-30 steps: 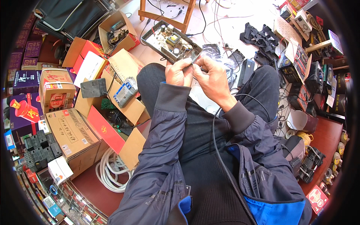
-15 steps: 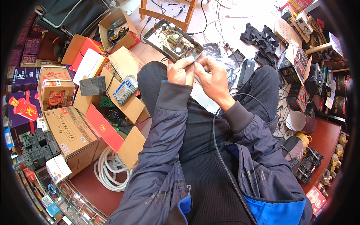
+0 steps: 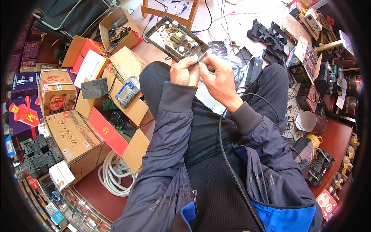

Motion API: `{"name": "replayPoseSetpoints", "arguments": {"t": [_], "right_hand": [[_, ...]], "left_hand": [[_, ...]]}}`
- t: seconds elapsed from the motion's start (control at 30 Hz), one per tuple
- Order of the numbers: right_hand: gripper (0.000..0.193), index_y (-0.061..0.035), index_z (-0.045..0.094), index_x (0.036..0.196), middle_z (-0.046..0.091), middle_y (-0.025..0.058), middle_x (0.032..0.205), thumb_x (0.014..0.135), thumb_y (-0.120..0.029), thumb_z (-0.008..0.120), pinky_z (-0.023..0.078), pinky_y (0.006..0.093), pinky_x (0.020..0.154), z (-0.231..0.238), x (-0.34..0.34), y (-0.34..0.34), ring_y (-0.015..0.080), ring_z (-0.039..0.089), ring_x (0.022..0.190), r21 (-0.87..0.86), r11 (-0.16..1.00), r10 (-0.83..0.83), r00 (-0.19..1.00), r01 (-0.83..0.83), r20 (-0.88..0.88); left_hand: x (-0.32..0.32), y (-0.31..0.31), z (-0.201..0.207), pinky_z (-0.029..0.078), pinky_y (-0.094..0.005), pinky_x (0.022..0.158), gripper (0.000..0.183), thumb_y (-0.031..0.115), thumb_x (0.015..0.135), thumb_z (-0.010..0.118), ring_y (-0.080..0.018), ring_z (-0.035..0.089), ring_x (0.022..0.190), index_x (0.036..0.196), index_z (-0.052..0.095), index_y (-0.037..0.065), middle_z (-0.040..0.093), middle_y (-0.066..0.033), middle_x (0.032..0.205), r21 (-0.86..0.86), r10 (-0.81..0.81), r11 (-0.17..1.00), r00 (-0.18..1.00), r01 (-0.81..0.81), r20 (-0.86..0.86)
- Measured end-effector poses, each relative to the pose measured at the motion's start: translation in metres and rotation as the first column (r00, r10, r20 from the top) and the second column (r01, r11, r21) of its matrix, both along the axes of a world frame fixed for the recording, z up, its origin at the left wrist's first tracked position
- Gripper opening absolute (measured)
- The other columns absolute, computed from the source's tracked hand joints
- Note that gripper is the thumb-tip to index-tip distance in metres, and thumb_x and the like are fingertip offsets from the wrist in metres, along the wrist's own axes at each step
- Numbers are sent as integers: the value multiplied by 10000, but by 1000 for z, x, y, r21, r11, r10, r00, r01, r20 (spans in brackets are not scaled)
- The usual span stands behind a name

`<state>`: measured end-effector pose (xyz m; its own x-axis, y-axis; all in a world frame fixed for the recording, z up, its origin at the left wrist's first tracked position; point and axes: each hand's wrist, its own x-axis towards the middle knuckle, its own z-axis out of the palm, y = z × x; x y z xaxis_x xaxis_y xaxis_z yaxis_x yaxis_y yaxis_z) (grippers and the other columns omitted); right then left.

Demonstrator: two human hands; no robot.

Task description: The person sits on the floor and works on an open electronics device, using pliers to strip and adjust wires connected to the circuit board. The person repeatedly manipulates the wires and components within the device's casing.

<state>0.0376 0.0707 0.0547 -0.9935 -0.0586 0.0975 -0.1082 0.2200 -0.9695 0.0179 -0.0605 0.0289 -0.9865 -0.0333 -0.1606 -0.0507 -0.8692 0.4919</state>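
Note:
My left hand (image 3: 184, 72) and my right hand (image 3: 218, 77) meet in front of my knees, thumbs and fingers pinched together. Between the fingertips is a small dark piece, too small and covered to name. Just beyond them lies an opened black device case (image 3: 160, 37) with a circuit board (image 3: 176, 38) inside, carrying several capacitors and a yellow transformer (image 3: 178, 36). Its near right corner comes close to my fingertips; whether they touch it I cannot tell. A black cable (image 3: 221, 143) runs over my lap.
On the left stand open cardboard boxes (image 3: 133, 154) with electronic parts, a finned metal unit (image 3: 128, 92) and a coiled white hose (image 3: 116, 174). Black plastic parts (image 3: 267, 36) and loose wires lie ahead on the floor. A wooden stool (image 3: 188, 20) stands beyond the case.
Both hands stay pinched together at nearly the same place, with slight finger movement. The view has shifted a little; the device case lies much as before.

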Motion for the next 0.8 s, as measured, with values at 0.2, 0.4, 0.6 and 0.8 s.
{"name": "replayPoseSetpoints", "arguments": {"t": [0.2,0.4,0.6,0.8], "right_hand": [[138,-61,606,838,610,138,703,881,-126,719,458,445,694,7,-3,3,362,626,673,326,940,40,913,104,-407],[137,-52,612,842,618,135,700,880,-121,724,468,436,653,7,-4,3,360,631,665,350,930,59,890,115,-451],[130,8,664,947,601,0,702,972,-116,696,407,246,600,8,0,1,40,534,655,48,999,19,1000,-19,6],[163,3,683,969,612,-46,772,1018,-151,662,407,211,612,10,-7,4,23,509,679,-190,981,56,983,-22,176]], "left_hand": [[-5,2,-8,553,-462,1051,464,-106,874,549,-336,680,1135,1335,551,-48,670,-189,1235,20,-7,1000,1000,6,18],[-5,-2,-13,539,-450,1065,414,-93,875,555,-330,680,1138,1289,564,-84,682,-191,1204,57,-56,997,997,53,50],[-5,-4,-7,538,-449,1065,424,-107,873,587,-316,677,1138,1293,577,-53,684,-173,1205,162,-65,985,994,50,85],[-7,-1,-3,506,-475,1101,436,-61,920,645,-304,651,1186,1343,567,10,675,-148,1241,270,-122,956,992,112,21]]}}
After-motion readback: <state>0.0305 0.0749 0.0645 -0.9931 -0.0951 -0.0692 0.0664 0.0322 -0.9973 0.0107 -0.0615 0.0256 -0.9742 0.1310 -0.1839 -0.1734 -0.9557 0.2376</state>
